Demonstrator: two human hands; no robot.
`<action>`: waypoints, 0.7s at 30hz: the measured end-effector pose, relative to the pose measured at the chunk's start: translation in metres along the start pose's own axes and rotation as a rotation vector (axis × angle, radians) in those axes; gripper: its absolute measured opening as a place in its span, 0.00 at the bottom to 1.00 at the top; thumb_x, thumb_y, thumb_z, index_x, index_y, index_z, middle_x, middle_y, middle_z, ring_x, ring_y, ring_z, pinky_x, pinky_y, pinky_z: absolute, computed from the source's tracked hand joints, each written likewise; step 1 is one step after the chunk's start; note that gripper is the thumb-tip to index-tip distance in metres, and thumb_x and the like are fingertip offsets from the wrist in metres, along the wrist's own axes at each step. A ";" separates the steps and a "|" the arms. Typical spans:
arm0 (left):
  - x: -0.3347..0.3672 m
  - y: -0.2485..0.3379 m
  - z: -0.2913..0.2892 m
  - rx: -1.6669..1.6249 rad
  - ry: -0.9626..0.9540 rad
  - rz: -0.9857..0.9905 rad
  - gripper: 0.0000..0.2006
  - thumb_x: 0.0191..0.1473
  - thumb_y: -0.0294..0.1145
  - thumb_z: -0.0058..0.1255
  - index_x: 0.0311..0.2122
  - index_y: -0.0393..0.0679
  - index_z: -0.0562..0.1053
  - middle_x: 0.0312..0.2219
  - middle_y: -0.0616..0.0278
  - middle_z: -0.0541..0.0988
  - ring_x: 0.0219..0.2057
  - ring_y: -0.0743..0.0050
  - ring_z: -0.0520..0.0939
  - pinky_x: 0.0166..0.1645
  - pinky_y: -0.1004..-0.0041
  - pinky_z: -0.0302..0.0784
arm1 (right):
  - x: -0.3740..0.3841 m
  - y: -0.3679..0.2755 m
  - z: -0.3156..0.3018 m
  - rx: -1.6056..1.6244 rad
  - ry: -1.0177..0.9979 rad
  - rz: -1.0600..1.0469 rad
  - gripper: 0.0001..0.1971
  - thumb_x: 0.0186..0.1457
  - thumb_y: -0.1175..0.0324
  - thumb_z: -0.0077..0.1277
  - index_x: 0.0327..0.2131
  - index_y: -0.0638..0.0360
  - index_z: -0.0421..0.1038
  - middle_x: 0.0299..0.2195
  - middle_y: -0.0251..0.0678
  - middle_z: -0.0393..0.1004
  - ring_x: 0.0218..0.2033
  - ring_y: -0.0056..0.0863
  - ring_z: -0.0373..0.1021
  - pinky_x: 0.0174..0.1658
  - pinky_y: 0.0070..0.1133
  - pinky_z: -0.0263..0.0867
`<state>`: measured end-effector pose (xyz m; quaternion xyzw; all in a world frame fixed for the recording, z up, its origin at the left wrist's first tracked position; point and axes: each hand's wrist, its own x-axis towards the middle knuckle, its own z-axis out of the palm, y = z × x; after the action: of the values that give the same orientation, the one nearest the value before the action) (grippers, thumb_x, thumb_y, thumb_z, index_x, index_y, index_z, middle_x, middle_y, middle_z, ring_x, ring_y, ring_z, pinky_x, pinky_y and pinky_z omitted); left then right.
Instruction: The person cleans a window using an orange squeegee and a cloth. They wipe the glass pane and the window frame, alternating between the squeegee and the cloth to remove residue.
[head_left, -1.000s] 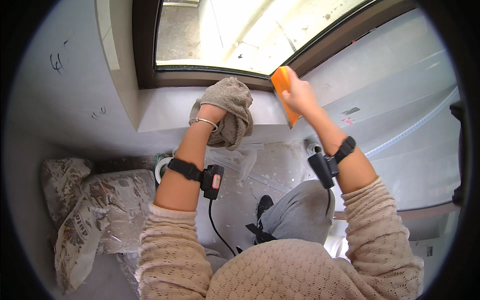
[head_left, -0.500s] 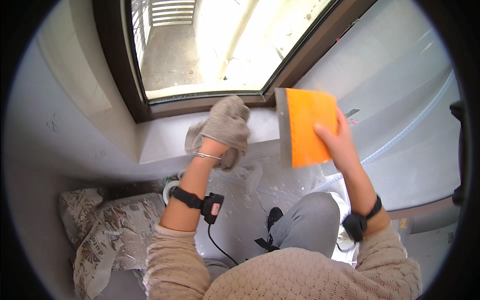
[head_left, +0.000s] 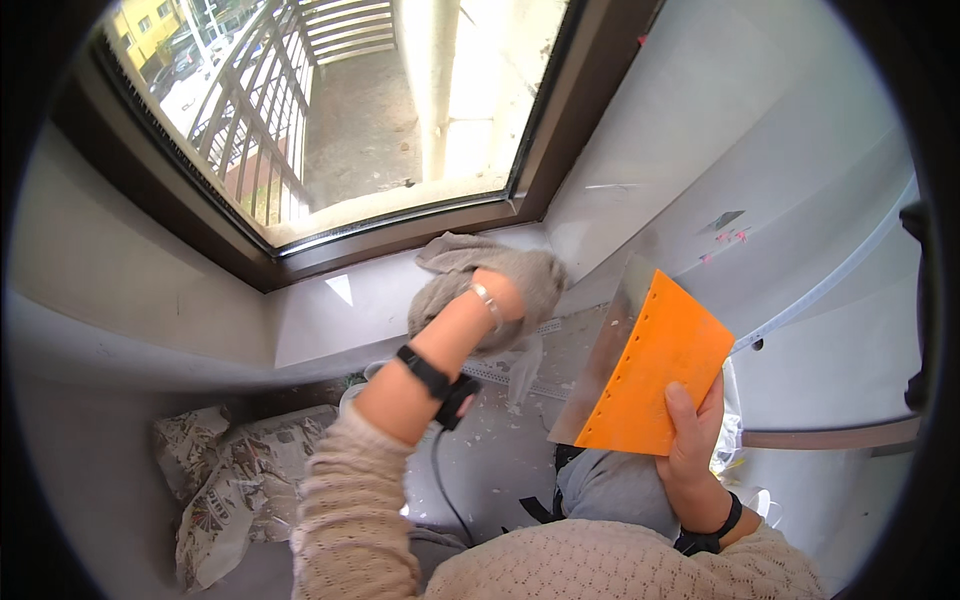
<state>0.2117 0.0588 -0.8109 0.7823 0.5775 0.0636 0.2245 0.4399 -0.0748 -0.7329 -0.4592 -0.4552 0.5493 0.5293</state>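
My left hand (head_left: 505, 293) is wrapped round a crumpled grey cloth (head_left: 440, 298), which hides most of its fingers. The cloth rests over the right part of the white window sill (head_left: 310, 325), just below the brown window frame (head_left: 390, 242). In my right hand (head_left: 697, 430) is a wide putty knife (head_left: 655, 370) with an orange back and a thin metal blade. My thumb lies on its orange face, and the blade edge points to the left. The knife is held tilted in the air above my knee, apart from the sill and the wall.
Torn, crumpled printed bags (head_left: 215, 510) lie on the floor at lower left. A perforated strip (head_left: 520, 380) runs along the floor below the sill. On the right, a long pale strip (head_left: 825, 300) curves against the wall. A black cable (head_left: 440, 480) hangs from my left forearm.
My left hand has moved right along the sill with the cloth. My right hand has lowered the putty knife toward my body and tilted it. The view has turned, showing more outside the window.
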 end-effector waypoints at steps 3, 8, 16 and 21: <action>-0.046 -0.010 -0.022 -0.113 0.084 -0.050 0.09 0.41 0.33 0.55 0.32 0.47 0.78 0.32 0.52 0.80 0.34 0.51 0.80 0.42 0.62 0.75 | 0.006 -0.002 -0.013 0.006 0.029 0.007 0.27 0.53 0.73 0.48 0.55 0.63 0.52 0.48 0.37 0.63 0.48 0.23 0.63 0.53 0.23 0.60; -0.036 -0.025 -0.012 0.181 0.633 -0.329 0.07 0.42 0.31 0.51 0.27 0.44 0.78 0.27 0.52 0.79 0.31 0.53 0.80 0.34 0.65 0.76 | 0.017 -0.001 -0.027 0.062 -0.015 0.055 0.27 0.53 0.72 0.47 0.56 0.64 0.52 0.49 0.37 0.63 0.48 0.24 0.64 0.53 0.23 0.61; 0.045 0.016 0.028 0.382 0.367 -0.380 0.09 0.42 0.33 0.53 0.31 0.47 0.80 0.27 0.53 0.80 0.32 0.57 0.81 0.34 0.62 0.76 | 0.010 -0.005 -0.025 0.137 -0.028 0.080 0.28 0.53 0.72 0.47 0.57 0.64 0.50 0.49 0.39 0.63 0.47 0.26 0.65 0.51 0.25 0.63; -0.034 0.043 0.057 0.276 0.365 0.157 0.08 0.40 0.33 0.53 0.29 0.47 0.78 0.29 0.59 0.79 0.34 0.55 0.79 0.35 0.58 0.74 | 0.005 -0.005 -0.031 0.177 -0.058 0.079 0.27 0.54 0.71 0.46 0.56 0.64 0.51 0.49 0.40 0.63 0.47 0.27 0.65 0.51 0.25 0.64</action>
<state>0.2592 0.0008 -0.8380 0.8236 0.5491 0.1419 0.0019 0.4710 -0.0697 -0.7336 -0.4120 -0.4015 0.6210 0.5323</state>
